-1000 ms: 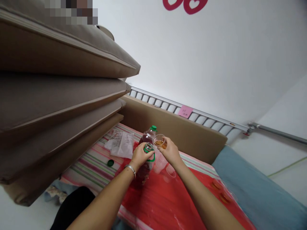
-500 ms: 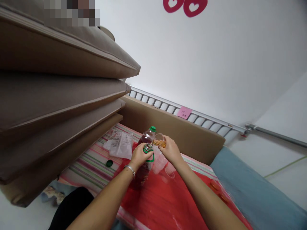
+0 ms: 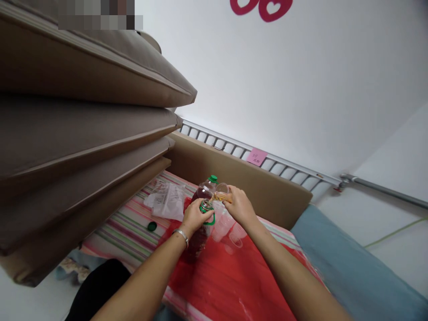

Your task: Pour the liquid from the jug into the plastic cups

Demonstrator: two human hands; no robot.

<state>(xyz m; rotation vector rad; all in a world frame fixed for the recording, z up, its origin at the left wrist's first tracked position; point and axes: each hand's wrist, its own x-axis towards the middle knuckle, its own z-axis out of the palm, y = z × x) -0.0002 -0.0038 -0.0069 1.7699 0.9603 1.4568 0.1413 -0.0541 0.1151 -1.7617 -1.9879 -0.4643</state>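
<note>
My left hand (image 3: 194, 216) grips the neck of an uncapped bottle (image 3: 199, 238) of dark red liquid with a green handle ring. In my right hand (image 3: 240, 204) is a clear plastic cup (image 3: 221, 191) with some amber liquid. The cup is tilted, its rim leaning toward the bottle's mouth; whether liquid runs between them is too small to tell. Just behind stands a second bottle (image 3: 204, 189) with its green cap on. Several clear plastic cups (image 3: 221, 228) are below my right hand. A loose dark green cap (image 3: 152, 226) rests to the left.
Red plastic sheeting (image 3: 230, 276) covers part of a striped cloth (image 3: 129, 234). A white plastic bag (image 3: 169, 200) lies left of the bottles. Brown folded cushions (image 3: 83, 133) rise at the left. Behind are a tan board (image 3: 267, 189) and a radiator (image 3: 202, 136) with a pink note (image 3: 257, 157).
My right hand has tipped the cup further toward the bottle's mouth, and the amber liquid has shifted toward the rim. The left hand keeps its hold on the bottle.
</note>
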